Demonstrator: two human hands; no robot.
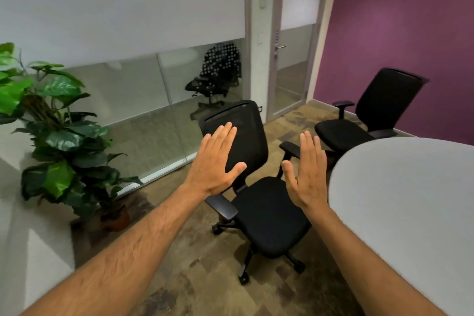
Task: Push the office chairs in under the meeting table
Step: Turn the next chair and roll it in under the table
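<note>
Both hands up, empty, palms fwd, nothing held. Left hand (215, 163) flat, fingers straight & together, thumb out; it overlaps the near chair's backrest in view, contact can't be told. Right hand (306, 170) the same, fingers straight, raised between that chair and the table's curved edge. Near chair (259, 187): black mesh back, padded seat, armrests, castor base on carpet (195, 272); stands beside the edge of the meeting table (410, 213), seat pulled out, not under the top. Far chair (369, 113): same type, past the table's far edge, near the purple wall (400, 20), also out. Judgement: castors should roll but carpet will drag some; chair moderately heavy, swivels freely, so an off-centre push likely spins it rather than moves it. Mesh panel is soft & gives; frame is stiff. Best hold: top rail of backrest, both hands spread, or one on each armrest; turn seat toward table first. Armrests may catch on table edge, height unclear. Potted plant (51, 120) at left by glass partition (143, 100); another chair visible behind the glass.
</note>
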